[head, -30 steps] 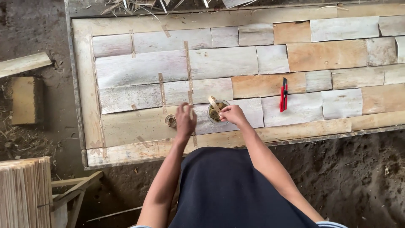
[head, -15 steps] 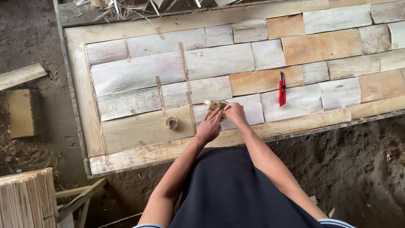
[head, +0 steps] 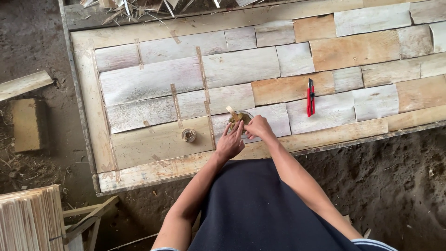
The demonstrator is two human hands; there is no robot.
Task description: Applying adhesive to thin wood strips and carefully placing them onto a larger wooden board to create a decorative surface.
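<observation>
Wide wooden board point(head: 153, 144) across the scene, covered in pale and tan flat strips point(head: 241, 65) laid like bricks, running out of view on the right; near edge and left edge bordered by bare dirt floor point(head: 395, 186), with open ground to the near right. Stack of thin slats point(head: 30, 218) at the near left corner, well apart from the board; a loose plank point(head: 23, 83) and a flat block point(head: 28, 123) further left on the dirt. Red utility knife point(head: 310, 97) lying lengthwise on the strips, right of the hands, free space around it. Left hand point(head: 231, 142) close to the board's near edge, fingers stretched flat and pressing beside a small round container point(head: 240, 118), holding nothing visible. Right hand point(head: 259, 127) pinched shut on a small stick point(head: 231, 111) dipped into that container. Small tape roll point(head: 188, 135) left of the hands, alone on a bare patch.
</observation>
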